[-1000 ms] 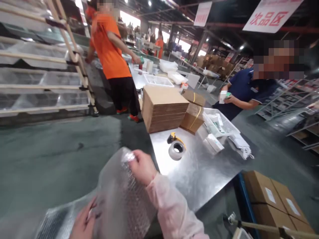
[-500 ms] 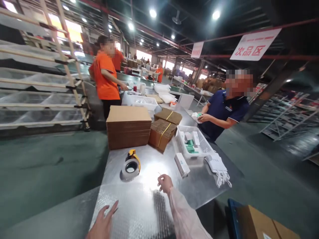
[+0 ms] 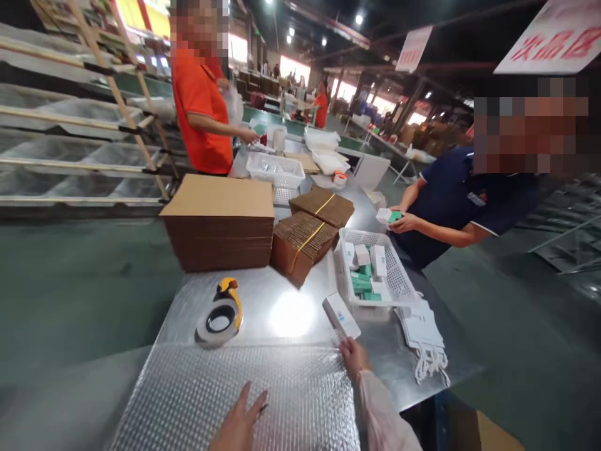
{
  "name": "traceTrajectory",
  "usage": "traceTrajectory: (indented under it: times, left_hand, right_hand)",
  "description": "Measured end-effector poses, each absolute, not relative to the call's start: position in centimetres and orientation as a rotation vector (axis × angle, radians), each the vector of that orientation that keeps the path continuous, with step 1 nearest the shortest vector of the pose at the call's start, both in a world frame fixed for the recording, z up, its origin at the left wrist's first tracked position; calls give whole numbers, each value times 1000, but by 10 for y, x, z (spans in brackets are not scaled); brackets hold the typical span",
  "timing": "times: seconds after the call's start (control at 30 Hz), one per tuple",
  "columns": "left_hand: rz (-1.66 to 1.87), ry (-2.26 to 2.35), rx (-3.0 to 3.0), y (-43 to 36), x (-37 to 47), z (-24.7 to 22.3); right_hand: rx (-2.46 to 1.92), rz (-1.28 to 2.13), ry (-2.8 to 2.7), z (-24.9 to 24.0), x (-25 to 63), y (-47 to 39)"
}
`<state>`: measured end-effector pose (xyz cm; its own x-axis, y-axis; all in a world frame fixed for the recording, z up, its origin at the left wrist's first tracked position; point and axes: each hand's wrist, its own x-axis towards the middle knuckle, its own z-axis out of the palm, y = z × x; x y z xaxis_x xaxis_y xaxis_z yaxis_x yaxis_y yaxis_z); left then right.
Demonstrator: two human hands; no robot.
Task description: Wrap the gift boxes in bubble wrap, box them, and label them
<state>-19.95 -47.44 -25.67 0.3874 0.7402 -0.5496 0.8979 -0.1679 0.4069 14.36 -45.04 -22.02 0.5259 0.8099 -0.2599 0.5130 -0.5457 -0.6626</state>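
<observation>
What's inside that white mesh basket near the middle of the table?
The white mesh basket holds small white boxes and green boxes. Whatever lies beneath them is covered.

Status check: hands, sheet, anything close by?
Left hand flat on bubble wrap. Right hand pinching its far corner. White box just beyond.

Both hands (image 3: 300, 394) flat on bubble wrap (image 3: 211, 394), steel table (image 3: 282, 313).
</observation>
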Motion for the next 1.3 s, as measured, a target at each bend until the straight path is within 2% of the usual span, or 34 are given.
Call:
traceTrajectory:
  times: [0.23,0.5,0.57,0.67,0.83,0.97,1.07,1.13,1.3]
  left_hand:
    - [-418,1501,1975,-472,-145,-231]
    - [-365,1667,1918,-470,-125,-232]
    - [-401,1686,1893,-469,-122,-227]
    - [-480,1677,1906,-462,-115,-213]
    - [-295,1646,2188,-396,-80,-198]
    - [-211,1693,2307,-318,-39,-207]
    - [-175,1692,2330,-288,-13,-214]
    - [-114,1615,2397,-284,6,-214]
    - [-43,1033,2770,-287,74,-202]
  right_hand:
    - [-2403,797,-1200,-260,197,-444]
    - [-2326,572,-1503,-272,211,-457]
    - [-2155,545,-1771,-270,210,-475]
    - [-1733,716,-2280,-269,212,-491]
    - [-1745,863,-2456,-265,229,-484]
    - [-1744,897,-2479,-255,237,-478]
    - [-1766,884,-2460,-250,237,-471]
    - [-1799,833,-2445,-250,236,-465]
    - [-1762,691,-2491,-262,239,-451]
